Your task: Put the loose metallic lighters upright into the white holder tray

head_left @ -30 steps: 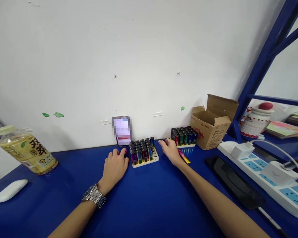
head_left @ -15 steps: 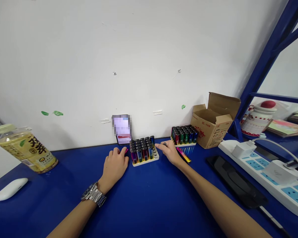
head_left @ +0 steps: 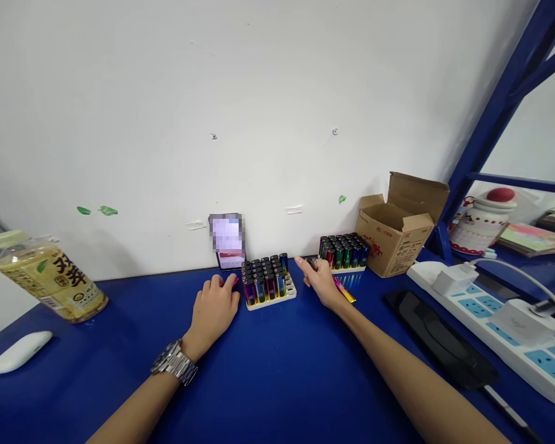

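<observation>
**Two hands at the lighter trays on a blue tabletop**

A white wall (head_left: pixel 259 92) fills the upper view, and the blue tabletop (head_left: pixel 277 370) runs along its foot. A blue rack frame (head_left: pixel 499 105) rises at the right. Below it a white power strip (head_left: pixel 504 320) lies with plugs in it, and a flat black device (head_left: pixel 439 345) lies just beside that. An open cardboard box (head_left: pixel 398 231) stands against the wall. Far left, a bottle of yellow drink (head_left: pixel 50 277) lies on its side, with a white mouse (head_left: pixel 18 353) in front of it.

Two trays of upright lighters stand near the wall. The near tray (head_left: pixel 266 280) sits between the hands, and the far tray (head_left: pixel 345 251) is next to the box. A small phone (head_left: pixel 227 240) leans on the wall behind the near tray.

The left hand (head_left: pixel 215 305), a metal watch (head_left: pixel 173 364) on its wrist, rests on the tabletop just left of the near tray. Its fingers are loosely curled with a pink tip (head_left: pixel 234 282) showing at them; whether they grip it cannot be told. The right hand (head_left: pixel 321 280) is between the trays, its fingers pinched on a small dark item (head_left: pixel 312 261). A loose multicoloured lighter (head_left: pixel 345 291) lies on the tabletop just beside this hand.
</observation>
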Available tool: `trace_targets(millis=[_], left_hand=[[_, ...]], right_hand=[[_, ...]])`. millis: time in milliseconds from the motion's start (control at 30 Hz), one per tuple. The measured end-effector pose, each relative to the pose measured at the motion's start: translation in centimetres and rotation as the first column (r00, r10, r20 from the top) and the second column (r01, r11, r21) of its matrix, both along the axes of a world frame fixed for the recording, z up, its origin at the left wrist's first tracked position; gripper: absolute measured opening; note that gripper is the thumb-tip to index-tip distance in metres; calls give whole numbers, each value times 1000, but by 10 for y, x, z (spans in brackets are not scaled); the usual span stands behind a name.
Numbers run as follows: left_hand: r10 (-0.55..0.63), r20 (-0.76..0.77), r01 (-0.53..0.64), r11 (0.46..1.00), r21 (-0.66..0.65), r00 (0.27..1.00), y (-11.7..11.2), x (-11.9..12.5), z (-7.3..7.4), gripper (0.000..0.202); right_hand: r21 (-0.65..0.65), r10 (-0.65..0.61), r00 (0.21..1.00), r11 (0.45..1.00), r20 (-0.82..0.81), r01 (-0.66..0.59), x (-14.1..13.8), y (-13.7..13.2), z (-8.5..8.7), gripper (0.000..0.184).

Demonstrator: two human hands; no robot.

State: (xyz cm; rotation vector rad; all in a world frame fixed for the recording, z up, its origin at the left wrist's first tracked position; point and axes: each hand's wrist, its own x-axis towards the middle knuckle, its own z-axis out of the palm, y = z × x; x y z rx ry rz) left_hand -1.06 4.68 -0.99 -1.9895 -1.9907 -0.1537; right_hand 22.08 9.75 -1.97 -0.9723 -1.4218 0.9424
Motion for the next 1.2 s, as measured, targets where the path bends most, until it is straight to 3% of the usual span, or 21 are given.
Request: trace_targets(millis=[100,333,700,900,1200], left_hand=[[0,-1,0,1000,1,1000,0,0,0,39],[6,-9,-6,1000,-4,1000,1,0,0,39],[4,-10,-4,1000,-11,1000,1,0,0,40],[5,-3,-5,1000,-22,1000,1,0,2,40],[2,-20,-3,1000,-20,1000,1,0,1,40]], right_hand=[[-53,73,997,996,13,-72,2,-3,1,62],[-80,210,973,973,-96,-218,4,-3,2,61],[-169,130,981,974,-145,-154,4,0,3,49],[-132,170,982,975,-84,-180,4,-3,4,51],[-176,163,978,967,-132,-185,4,-4,10,47]])
